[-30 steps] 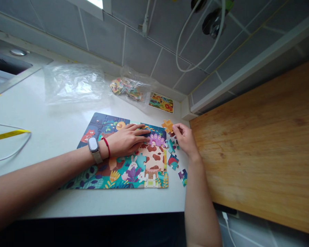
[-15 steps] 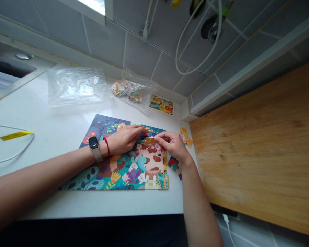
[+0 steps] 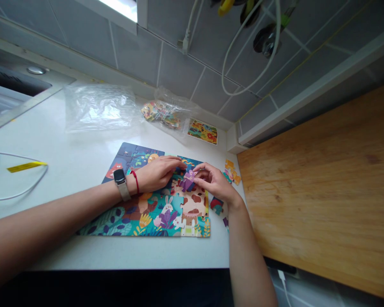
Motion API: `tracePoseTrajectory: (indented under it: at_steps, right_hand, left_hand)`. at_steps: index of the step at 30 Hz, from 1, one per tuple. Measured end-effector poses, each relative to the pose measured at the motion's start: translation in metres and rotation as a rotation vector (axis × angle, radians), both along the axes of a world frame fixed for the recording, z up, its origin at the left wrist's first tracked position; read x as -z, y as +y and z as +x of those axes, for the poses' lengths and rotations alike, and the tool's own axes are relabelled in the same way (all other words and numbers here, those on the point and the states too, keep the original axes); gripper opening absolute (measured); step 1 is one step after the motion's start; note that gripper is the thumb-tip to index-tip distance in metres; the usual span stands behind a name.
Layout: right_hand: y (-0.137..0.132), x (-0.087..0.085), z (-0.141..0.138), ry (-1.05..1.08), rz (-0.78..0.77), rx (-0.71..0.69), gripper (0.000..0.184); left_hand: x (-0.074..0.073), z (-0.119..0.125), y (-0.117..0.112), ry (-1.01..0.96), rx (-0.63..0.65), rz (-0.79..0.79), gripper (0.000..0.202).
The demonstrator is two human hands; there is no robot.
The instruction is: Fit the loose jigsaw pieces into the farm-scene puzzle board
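Observation:
An animal jigsaw puzzle (image 3: 169, 215), mostly joined, lies on the white counter. My right hand (image 3: 213, 182) pinches a purple puzzle piece (image 3: 188, 180) between thumb and fingers, over the upper right of the puzzle above the brown-spotted cow. My left hand (image 3: 158, 172), with a watch and a red cord at the wrist, rests across the upper middle with fingers stretched toward that piece. Its fingertips lie on the dark blue section and seem to hold nothing. Loose puzzle pieces (image 3: 232, 172) lie to the right; another loose piece (image 3: 216, 205) is partly hidden by my right forearm.
Behind the puzzle are a clear plastic bag (image 3: 99, 106), a bag of puzzle pieces (image 3: 163, 114) and a picture card (image 3: 202, 131). A wooden board (image 3: 323, 183) borders the right side. A white cable (image 3: 45, 172) with a yellow tag lies left, near the sink (image 3: 16, 87).
The piece in my right hand has been tilted: its brownish surface showed before, its purple printed face shows now. My left hand stays on the puzzle. The whole view has shifted slightly.

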State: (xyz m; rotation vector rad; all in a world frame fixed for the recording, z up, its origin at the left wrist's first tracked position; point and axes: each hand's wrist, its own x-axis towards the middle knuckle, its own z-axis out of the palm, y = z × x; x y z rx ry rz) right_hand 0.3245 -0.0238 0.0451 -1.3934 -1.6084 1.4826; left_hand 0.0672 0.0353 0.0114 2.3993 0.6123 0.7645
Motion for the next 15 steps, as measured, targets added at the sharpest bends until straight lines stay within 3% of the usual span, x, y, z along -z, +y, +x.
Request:
tracePoseTrajectory:
  at_steps: [7,15]
  right_hand:
    - [0.002,-0.005,0.009,-0.121,0.109,0.040,0.027]
    - [0.004,-0.006,0.017,-0.204,0.082,0.008,0.025]
  left_hand:
    - [0.001,0.000,0.001,0.010,0.015,0.032,0.041]
    - [0.001,0.000,0.001,0.019,0.028,0.059,0.040]
